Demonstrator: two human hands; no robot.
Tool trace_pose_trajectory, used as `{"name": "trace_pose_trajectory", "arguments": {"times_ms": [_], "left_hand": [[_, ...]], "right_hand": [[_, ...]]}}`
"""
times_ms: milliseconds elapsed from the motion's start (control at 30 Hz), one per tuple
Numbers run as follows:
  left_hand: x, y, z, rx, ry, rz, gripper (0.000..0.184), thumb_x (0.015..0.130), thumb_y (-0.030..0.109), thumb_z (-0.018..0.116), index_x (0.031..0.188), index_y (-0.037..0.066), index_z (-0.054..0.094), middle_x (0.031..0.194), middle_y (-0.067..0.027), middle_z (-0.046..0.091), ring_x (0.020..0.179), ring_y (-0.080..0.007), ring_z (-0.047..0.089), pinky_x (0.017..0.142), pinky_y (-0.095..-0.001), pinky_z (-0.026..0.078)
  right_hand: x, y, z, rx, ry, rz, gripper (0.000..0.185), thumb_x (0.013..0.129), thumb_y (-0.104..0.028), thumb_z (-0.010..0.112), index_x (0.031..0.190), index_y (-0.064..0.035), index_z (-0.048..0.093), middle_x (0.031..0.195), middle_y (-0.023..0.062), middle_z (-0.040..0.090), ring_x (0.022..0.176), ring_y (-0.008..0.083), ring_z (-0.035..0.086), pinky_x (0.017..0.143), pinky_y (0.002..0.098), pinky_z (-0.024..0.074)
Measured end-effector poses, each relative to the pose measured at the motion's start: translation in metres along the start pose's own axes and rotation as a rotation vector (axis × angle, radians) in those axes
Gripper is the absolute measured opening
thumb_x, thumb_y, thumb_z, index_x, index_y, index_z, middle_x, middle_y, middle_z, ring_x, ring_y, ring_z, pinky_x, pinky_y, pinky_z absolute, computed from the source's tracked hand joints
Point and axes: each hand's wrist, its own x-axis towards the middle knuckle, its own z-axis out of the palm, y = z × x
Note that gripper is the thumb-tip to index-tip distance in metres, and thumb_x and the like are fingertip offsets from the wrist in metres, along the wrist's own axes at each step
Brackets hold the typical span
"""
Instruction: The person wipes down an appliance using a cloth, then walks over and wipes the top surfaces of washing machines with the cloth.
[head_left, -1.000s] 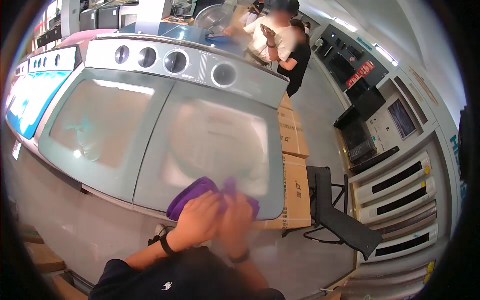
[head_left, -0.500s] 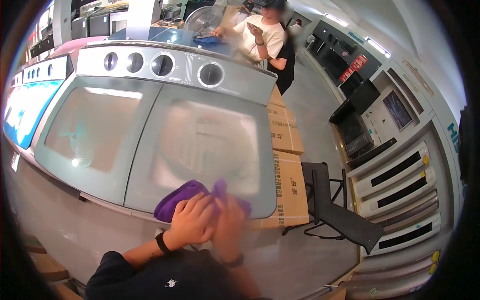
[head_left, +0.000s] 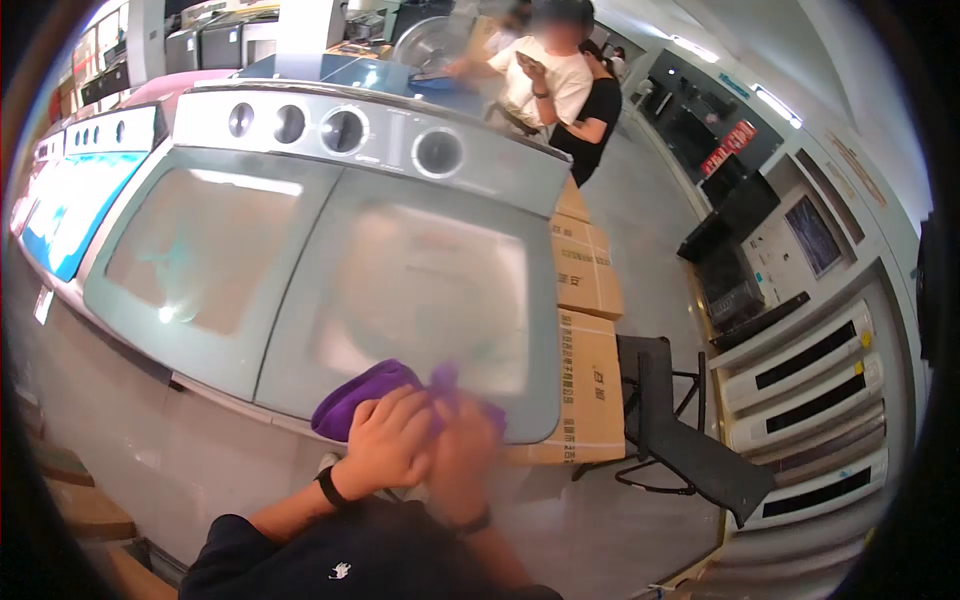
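Observation:
A purple cloth (head_left: 362,396) lies bunched on the front edge of a twin-tub washing machine's right lid (head_left: 300,372). My left hand (head_left: 390,440) is closed on the cloth, its fingers curled over the near side; a dark band circles the wrist. Close beside it, my right hand (head_left: 466,450) is smeared by motion. Purple fabric shows above and to the right of that hand, which appears to grip it. Both lids are down, and their windows look hazy. Along the back runs a control panel (head_left: 385,142) with several round dials.
Stacked cardboard boxes (head_left: 590,385) stand right of the machine, beside a dark folding chair (head_left: 685,440). Air conditioner units (head_left: 815,370) line the right wall. Another washing machine (head_left: 85,205) adjoins on the left. Behind the panel, a person in a white shirt (head_left: 555,85) holds a phone.
The view has turned slightly, so the machine, boxes and chair sit a little farther right. Both hands stay at the cloth near the lid's front edge, the right still blurred.

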Motion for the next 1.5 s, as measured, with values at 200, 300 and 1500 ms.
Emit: {"name": "trace_pose_trajectory", "arguments": {"times_ms": [200, 300, 1500], "left_hand": [[0.018, 0.025, 0.015, -0.108, -0.119, 0.078, 0.052, 0.058, 0.027, 0.062, 0.105, 0.003, 0.063, 0.125, -0.0154, 0.061, 0.123, -0.0335, 0.056, 0.093, -0.0453, 0.04], [0.021, 0.04, 0.035, -0.134, -0.084, 0.127, 0.053, 0.059, 0.029, 0.063, 0.105, 0.003, 0.063, 0.126, -0.0161, 0.061, 0.123, -0.0343, 0.056, 0.094, -0.0459, 0.04], [-0.005, -0.024, -0.018, -0.028, 0.152, -0.098, 0.038, 0.06, 0.02, 0.06, 0.095, 0.005, 0.063, 0.108, -0.0079, 0.067, 0.106, -0.0257, 0.064, 0.085, -0.0379, 0.041]], "right_hand": [[-0.021, 0.025, -0.014, -0.029, -0.026, 0.067, 0.054, 0.092, -0.018, 0.057, 0.144, -0.0068, 0.048, 0.146, 0.0202, 0.048, 0.136, 0.0377, 0.048, 0.107, 0.054, 0.0367], [-0.035, 0.044, -0.025, -0.025, -0.078, 0.099, 0.057, 0.09, -0.019, 0.059, 0.145, -0.0076, 0.046, 0.147, 0.0205, 0.046, 0.136, 0.0384, 0.046, 0.107, 0.0552, 0.0357], [0.013, -0.036, 0.017, 0.027, -0.079, -0.118, 0.061, 0.091, -0.032, 0.058, 0.143, -0.0025, 0.048, 0.145, 0.0245, 0.047, 0.134, 0.0414, 0.047, 0.108, 0.0541, 0.0371]]}}
